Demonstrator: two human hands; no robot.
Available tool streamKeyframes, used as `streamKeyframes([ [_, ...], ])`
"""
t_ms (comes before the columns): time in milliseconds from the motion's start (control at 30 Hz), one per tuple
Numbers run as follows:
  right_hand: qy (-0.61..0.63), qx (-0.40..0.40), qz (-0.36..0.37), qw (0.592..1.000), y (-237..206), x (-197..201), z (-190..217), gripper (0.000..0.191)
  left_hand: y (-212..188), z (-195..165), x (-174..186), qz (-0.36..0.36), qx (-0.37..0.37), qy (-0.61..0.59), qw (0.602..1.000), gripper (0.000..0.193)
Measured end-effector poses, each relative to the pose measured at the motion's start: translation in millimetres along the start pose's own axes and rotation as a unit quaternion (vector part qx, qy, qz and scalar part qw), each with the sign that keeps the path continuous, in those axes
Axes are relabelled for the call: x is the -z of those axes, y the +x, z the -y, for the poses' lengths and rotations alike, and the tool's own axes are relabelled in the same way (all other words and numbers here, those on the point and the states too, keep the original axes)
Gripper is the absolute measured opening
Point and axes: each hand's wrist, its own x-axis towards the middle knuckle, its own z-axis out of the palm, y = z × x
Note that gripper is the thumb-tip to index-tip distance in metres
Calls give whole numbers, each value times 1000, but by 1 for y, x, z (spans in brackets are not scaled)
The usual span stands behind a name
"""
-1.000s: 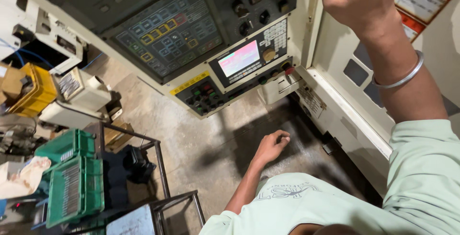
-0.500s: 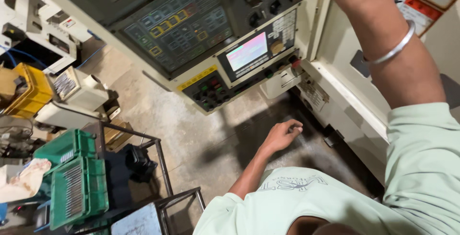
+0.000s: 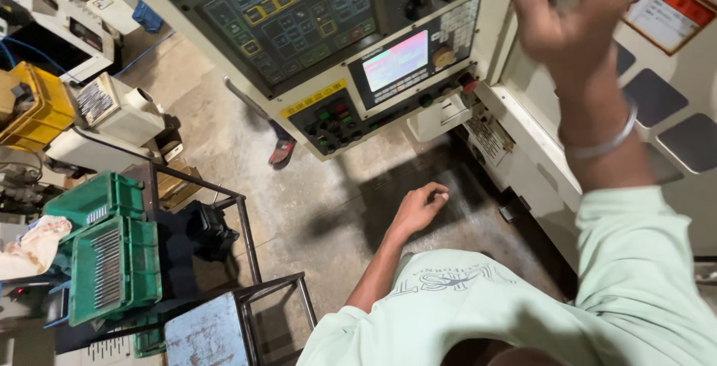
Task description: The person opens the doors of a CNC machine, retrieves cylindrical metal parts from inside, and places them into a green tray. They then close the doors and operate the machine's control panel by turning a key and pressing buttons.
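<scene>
**Steady reach at the machine door**

Upper right: pale machine door point(image 3: 676, 138), just beside the control panel point(image 3: 299, 22) at top centre. Right hand point(image 3: 575, 15) raised against the door, blurred; grip impossible to tell. Best slowed and kept off the buttons. Left hand point(image 3: 418, 205), centre, loosely curled, empty.

The right hand point(image 3: 571, 15) is raised high at upper right, blurred, fingers curled, a silver bangle on its wrist. The left hand point(image 3: 418, 205) hangs low, arm bare below a pale green sleeve, fingers loosely curled, holding nothing.
</scene>
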Motion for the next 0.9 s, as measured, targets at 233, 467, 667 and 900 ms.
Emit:
streamKeyframes([
  [233, -44, -364, -145, 919, -214, 97, 82, 33, 27, -39, -37, 91, -122, -7, 988, 31],
  [467, -260, -572, -240, 740, -344, 210, 181, 33, 64, -159, -146, 298, -301, -131, 896, 19],
  [667, -415, -549, -191, 699, -356, 282, 185, 47, 47, -253, -241, 207, -413, -221, 859, 25],
  [900, -357, -599, -89, 711, -340, 309, 150, 57, 30, -265, -317, 369, -310, -405, 777, 30],
])
